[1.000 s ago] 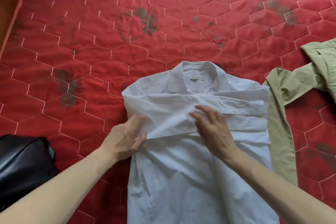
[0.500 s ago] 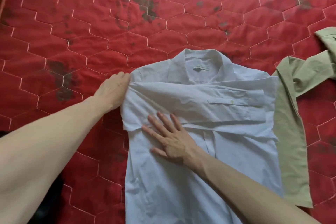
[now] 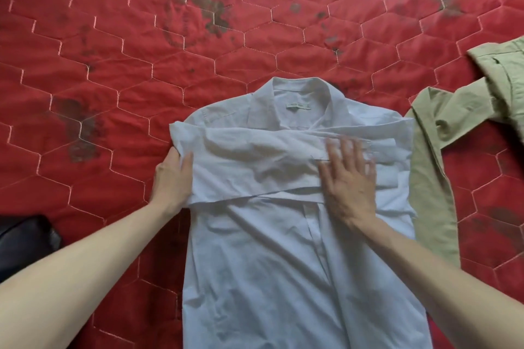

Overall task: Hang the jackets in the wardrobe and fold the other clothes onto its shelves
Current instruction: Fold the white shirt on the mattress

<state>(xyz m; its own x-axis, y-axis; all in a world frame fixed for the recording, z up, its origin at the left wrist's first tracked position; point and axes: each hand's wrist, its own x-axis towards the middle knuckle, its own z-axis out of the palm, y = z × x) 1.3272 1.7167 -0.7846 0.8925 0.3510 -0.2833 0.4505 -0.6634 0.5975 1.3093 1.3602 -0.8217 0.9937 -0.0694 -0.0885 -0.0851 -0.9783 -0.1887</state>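
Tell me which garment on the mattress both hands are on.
The white shirt, collar up, sleeves folded across its chest. The left hand grips its edge; the right hand presses flat. The olive garment beside it lies untouched.

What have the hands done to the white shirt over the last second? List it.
The right hand slid rightward across the folded sleeves, pressing flat near the cuff. The left hand shifted to the left fold edge of the white shirt and grips it. The shirt, olive garment and red mattress stayed put.

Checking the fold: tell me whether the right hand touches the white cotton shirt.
Touching. The head view shows the right hand pressed flat on the white cotton shirt's folded sleeves.
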